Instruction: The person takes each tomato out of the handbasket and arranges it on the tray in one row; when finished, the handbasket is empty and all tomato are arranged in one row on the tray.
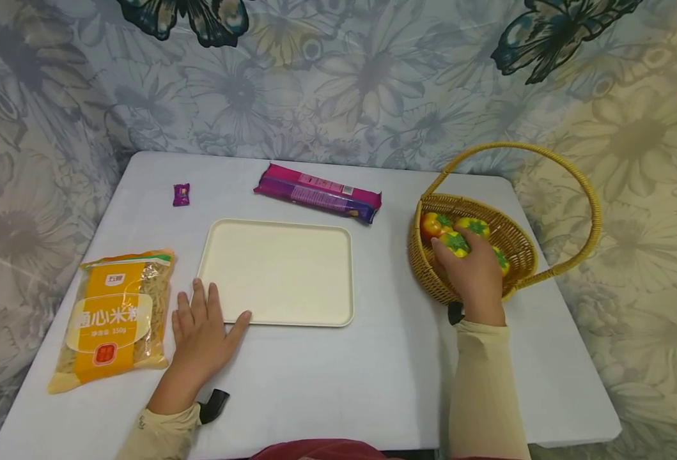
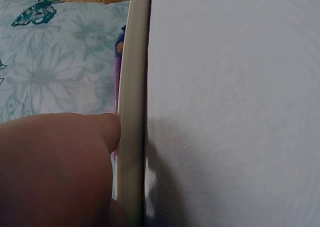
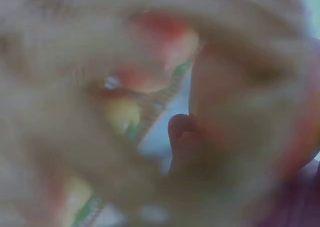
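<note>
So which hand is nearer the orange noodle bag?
Left: your left hand rests beside the noodle bag, at the cream tray; your right hand is farther off, in the wicker basket.

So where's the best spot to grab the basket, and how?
The basket is likely best gripped at the middle of its handle, coming from above: that slim arch rises clear of the rim, so fingers could wrap round it without disturbing the fruit inside.

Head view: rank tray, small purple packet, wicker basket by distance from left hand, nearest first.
1. Tray: right at the left hand, on its thumb side.
2. Small purple packet: back left, beyond the fingertips.
3. Wicker basket: far over on the right.
</note>
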`<state>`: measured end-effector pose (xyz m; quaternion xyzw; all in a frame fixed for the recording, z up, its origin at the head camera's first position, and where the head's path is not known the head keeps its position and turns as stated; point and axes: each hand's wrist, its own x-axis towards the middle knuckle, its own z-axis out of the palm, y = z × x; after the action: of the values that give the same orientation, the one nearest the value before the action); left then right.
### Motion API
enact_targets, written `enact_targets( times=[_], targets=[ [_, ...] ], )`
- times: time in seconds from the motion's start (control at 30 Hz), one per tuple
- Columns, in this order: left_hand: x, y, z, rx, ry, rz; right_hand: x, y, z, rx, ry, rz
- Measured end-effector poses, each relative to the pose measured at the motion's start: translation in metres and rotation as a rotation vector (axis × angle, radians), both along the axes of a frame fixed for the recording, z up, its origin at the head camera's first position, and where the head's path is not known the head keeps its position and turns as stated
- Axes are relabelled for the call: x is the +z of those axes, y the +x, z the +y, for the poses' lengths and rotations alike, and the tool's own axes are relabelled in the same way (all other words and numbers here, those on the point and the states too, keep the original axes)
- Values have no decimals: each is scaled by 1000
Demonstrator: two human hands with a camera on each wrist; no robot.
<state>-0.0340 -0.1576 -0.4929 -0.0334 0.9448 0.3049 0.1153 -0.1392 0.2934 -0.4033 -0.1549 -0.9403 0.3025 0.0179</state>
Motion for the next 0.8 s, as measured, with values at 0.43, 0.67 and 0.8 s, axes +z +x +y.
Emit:
enact_targets(
  times=[0.43,0.67,0.8],
  targets=[
    [-3,1,-1,7,5,21,14,-23,-84,180,-155,94],
    [-3,1,-1,4,2,13,-3,-24,-124,298,-111,82],
    [-2,1,-1,4,1,14,-16,-24,-138,351,-106,87]
  ],
)
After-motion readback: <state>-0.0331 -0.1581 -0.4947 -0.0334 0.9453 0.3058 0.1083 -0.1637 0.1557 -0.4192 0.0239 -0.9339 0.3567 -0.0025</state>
